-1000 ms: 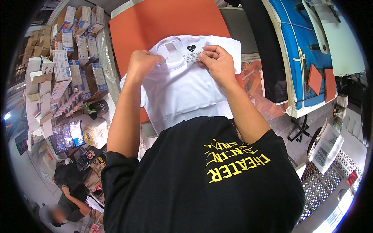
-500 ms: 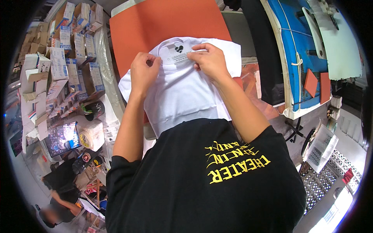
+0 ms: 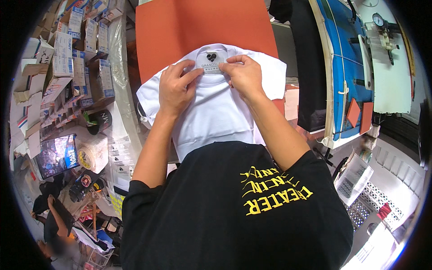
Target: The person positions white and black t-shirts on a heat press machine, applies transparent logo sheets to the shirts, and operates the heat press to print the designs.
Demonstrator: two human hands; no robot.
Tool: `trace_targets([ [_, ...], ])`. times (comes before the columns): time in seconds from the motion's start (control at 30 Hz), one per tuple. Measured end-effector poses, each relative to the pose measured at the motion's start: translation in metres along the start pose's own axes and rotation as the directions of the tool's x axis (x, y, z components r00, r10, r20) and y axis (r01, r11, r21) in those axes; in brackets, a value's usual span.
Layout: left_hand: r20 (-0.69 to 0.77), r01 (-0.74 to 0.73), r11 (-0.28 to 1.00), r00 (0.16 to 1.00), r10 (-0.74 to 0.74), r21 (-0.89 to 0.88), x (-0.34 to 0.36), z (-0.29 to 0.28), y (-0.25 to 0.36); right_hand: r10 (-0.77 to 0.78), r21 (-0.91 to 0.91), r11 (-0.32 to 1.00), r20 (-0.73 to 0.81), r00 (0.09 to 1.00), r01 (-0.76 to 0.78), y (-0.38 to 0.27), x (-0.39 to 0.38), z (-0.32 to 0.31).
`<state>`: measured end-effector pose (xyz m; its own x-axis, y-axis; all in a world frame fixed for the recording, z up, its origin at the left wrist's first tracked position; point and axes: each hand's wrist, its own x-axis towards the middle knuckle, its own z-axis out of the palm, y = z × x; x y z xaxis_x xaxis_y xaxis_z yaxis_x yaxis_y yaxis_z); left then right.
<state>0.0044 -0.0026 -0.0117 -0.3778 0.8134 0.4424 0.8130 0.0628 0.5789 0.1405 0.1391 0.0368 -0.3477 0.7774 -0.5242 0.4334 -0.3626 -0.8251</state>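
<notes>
A white T-shirt [image 3: 211, 110] lies over an orange board [image 3: 202, 22], its neck opening toward the far side. Inside the neck a dark heart-like mark and small grey print [image 3: 211, 57] face up. My left hand [image 3: 177, 87] pinches the collar on the left, thumb and forefinger bent together beside the print. On the other side, my right hand [image 3: 245, 76] pinches the collar edge between thumb and fingers. Both wrists rest over the shirt's shoulders. My black shirt front hides the near end of the white T-shirt.
Cardboard boxes [image 3: 63, 54] are stacked at left, above a picture panel [image 3: 58, 155] and a tape roll [image 3: 85, 158]. A blue, rope-tied panel [image 3: 342, 40] with orange squares [image 3: 353, 112] and a gauge [image 3: 378, 19] stand at right. Another person [image 3: 58, 225] is at lower left.
The view has shifted a little. My left hand has turned at the collar, its fingers now bent over more toward the print. My right hand keeps its pinch, and the neck print shows more squarely.
</notes>
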Motion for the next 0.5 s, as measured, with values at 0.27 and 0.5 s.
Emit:
trace_targets([
  [0.27,0.039,-0.013,0.999,0.999,0.012,0.042,0.0002,0.0009,-0.0008,-0.003,-0.011,1.0,0.005,1.0,0.003,-0.0033,0.0009,0.0001],
  [0.5,0.038,-0.039,0.997,0.999,0.036,0.071,0.0012,0.0005,0.0002,-0.009,0.002,1.0,0.007,1.0,0.009,-0.0015,0.0037,-0.0005],
])
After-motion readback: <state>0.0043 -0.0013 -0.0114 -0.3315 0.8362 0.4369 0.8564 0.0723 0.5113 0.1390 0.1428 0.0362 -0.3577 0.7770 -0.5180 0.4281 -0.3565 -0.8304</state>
